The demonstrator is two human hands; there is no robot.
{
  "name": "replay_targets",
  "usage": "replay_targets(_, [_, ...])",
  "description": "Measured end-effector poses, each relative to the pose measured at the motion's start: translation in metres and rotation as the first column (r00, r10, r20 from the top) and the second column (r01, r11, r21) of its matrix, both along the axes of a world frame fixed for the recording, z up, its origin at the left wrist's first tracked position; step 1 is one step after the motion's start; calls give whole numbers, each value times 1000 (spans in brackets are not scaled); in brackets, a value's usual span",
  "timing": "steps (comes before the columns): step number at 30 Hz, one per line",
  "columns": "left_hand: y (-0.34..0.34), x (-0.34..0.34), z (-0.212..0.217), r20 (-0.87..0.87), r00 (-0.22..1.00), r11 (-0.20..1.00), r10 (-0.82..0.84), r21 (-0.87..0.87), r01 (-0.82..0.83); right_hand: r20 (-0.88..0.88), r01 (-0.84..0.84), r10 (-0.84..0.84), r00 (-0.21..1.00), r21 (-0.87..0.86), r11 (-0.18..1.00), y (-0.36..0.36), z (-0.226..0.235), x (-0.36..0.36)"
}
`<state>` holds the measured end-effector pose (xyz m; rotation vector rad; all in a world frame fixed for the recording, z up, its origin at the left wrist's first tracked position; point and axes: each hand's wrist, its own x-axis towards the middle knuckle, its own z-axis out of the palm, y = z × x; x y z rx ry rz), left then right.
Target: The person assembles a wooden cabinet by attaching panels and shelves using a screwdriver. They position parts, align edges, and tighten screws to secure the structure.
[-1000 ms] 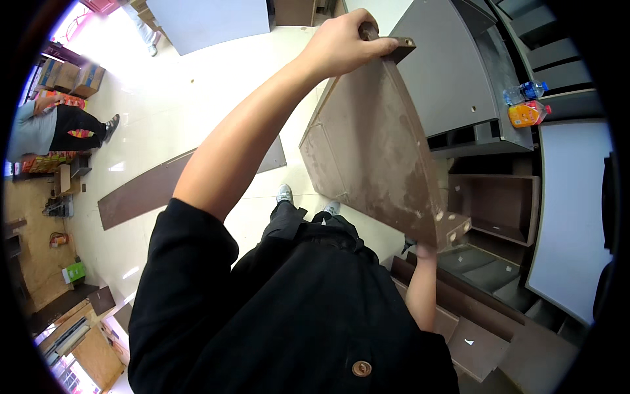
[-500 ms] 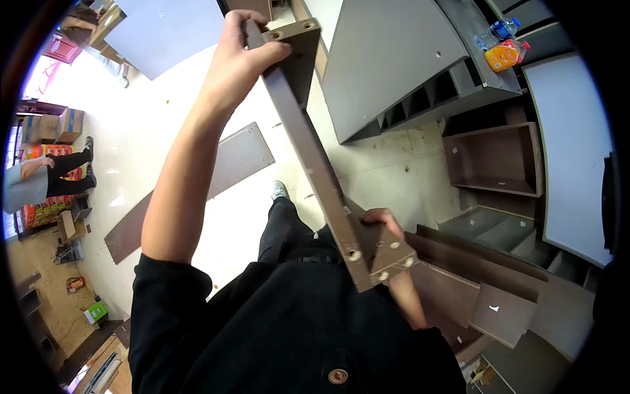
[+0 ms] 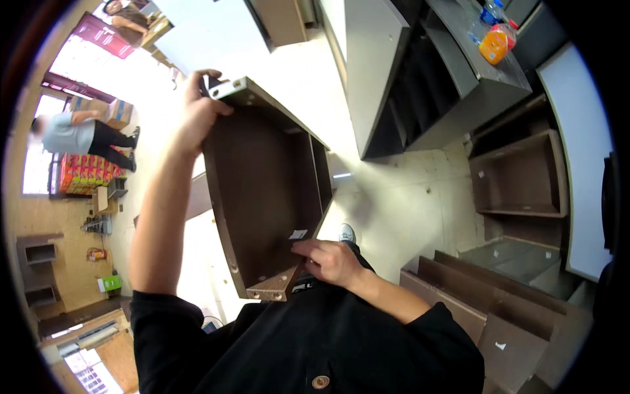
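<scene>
A shallow dark-brown drawer-like box (image 3: 262, 184) of flat panels is held up in front of my body, tilted, its inside facing me. Round holes show in the panel ends at its top and bottom corners. My left hand (image 3: 202, 108) is wrapped round the upper left corner, thumb on the near side. My right hand (image 3: 331, 261) grips the lower right side panel, fingers over its edge beside a small white label (image 3: 298, 234).
A tall grey cabinet (image 3: 374, 72) stands ahead, with an orange drink bottle (image 3: 497, 44) on the grey unit beside it. Brown cabinet boxes (image 3: 518, 174) and stacked panels (image 3: 459, 289) are at right. Far left, a person (image 3: 75, 134) stands near cartons; another person (image 3: 128, 23) is behind.
The box has swung leftward and turned, so its inside now faces me. My right hand has come up and left with it; my left hand has lowered and shifted left. My view has turned.
</scene>
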<state>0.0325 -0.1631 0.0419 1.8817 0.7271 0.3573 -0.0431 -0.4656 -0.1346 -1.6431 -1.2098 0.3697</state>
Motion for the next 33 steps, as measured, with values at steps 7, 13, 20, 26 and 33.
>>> replay_targets(7, [-16,-68,-6,103,994,992,-43,-111,54,-163,-329,311,936,-92,940,9,-22,-35])
replay_targets(13, [7,-153,-12,140,988,997,-65,-39,72,-303,-589,529,792,-153,794,48,-20,-42])
replay_targets(20, [22,-227,-22,-107,994,984,19,177,0,-935,-116,-266,233,-299,947,62,-96,-7])
replay_targets(26, [11,-267,-23,-235,961,960,143,267,-77,-904,-33,-332,-268,-336,941,94,-155,22])
replay_targets(33, [4,-286,-23,-240,967,964,88,266,-22,-874,58,-416,-250,-443,895,120,-224,29])
